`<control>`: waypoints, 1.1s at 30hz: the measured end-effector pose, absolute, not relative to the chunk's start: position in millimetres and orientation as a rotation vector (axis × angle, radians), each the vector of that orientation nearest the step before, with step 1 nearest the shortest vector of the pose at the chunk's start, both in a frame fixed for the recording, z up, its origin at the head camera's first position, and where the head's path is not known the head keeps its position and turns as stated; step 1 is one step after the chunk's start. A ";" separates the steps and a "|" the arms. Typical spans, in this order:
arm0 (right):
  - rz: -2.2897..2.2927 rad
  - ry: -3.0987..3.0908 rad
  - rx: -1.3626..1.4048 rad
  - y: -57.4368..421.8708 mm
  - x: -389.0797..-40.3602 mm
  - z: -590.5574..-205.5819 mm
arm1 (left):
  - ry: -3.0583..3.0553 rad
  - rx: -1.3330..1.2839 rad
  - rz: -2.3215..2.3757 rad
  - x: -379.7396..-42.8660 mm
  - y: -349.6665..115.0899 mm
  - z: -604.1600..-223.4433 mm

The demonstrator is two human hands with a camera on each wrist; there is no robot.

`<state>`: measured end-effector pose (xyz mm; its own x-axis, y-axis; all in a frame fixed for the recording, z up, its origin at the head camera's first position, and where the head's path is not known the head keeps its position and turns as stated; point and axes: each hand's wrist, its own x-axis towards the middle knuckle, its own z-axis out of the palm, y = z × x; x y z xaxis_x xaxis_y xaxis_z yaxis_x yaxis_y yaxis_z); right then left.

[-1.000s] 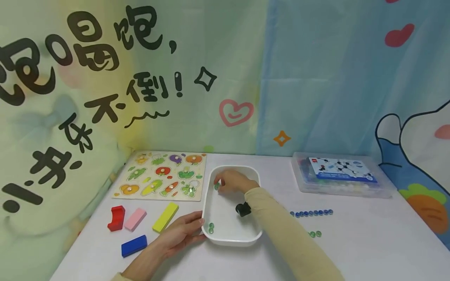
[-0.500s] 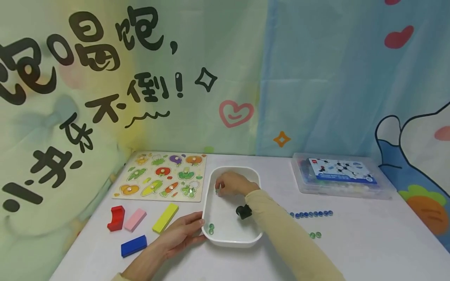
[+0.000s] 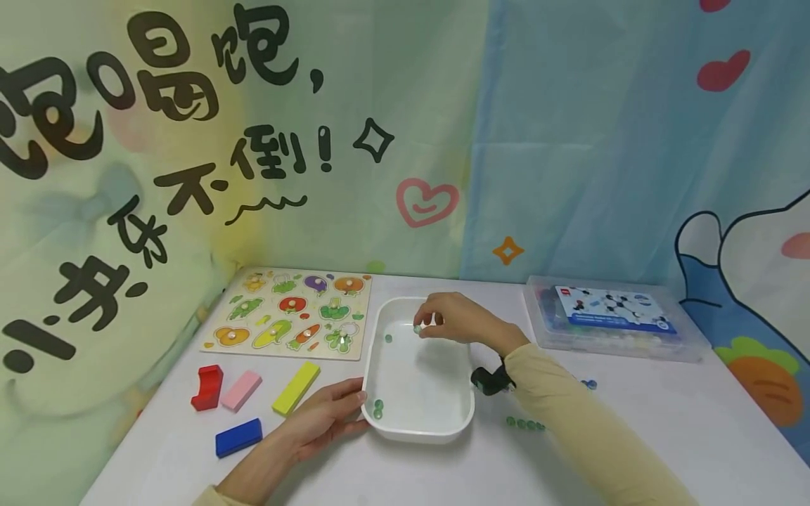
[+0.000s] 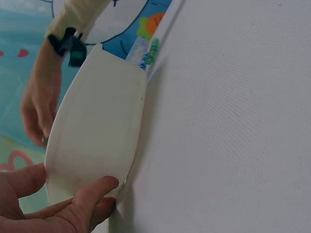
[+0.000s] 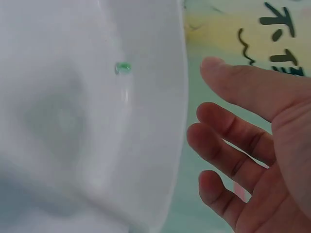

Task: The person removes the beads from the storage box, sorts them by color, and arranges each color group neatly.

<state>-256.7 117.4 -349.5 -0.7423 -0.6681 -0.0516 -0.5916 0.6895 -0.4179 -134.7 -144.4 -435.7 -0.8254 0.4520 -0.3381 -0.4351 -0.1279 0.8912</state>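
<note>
My left hand (image 3: 325,419) grips the left side of a white tray (image 3: 418,422), its thumb at the rim and fingers against the outer wall. Over the tray's far part, my right hand (image 3: 462,320) pinches a green glass bead (image 3: 418,328) between thumb and fingertips. That bead also shows faintly at the fingertips in the left wrist view, but I cannot make it out in the right wrist view. A single green bead (image 3: 389,338) lies at the tray's far left. Two more green beads (image 3: 378,408) sit in its near left corner.
Right of the tray lie a row of green beads (image 3: 522,424) and blue beads (image 3: 590,384), partly hidden by my forearm. Behind them is a clear plastic case (image 3: 614,341). A vegetable puzzle board (image 3: 285,316) and blocks, including a yellow block (image 3: 296,388), are at left.
My right hand has risen from the tray's far left and moved right with a green bead pinched in it, uncovering another bead there. The left hand stays on the tray.
</note>
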 end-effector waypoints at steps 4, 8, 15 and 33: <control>-0.608 2.732 -1.034 151.4 -239.4 -340.6 | 1.574 0.017 1.997 -134.8 -144.2 -435.8; -0.670 2.757 -1.031 193.6 -221.6 -341.9 | 1.578 0.014 1.995 -134.8 -143.9 -435.8; -0.707 2.776 -0.900 271.4 -188.5 -361.5 | 1.579 0.004 1.987 -134.2 -144.3 -434.7; -0.708 2.824 -0.533 350.3 -138.9 -424.0 | 1.579 0.001 1.973 -135.8 -144.4 -436.6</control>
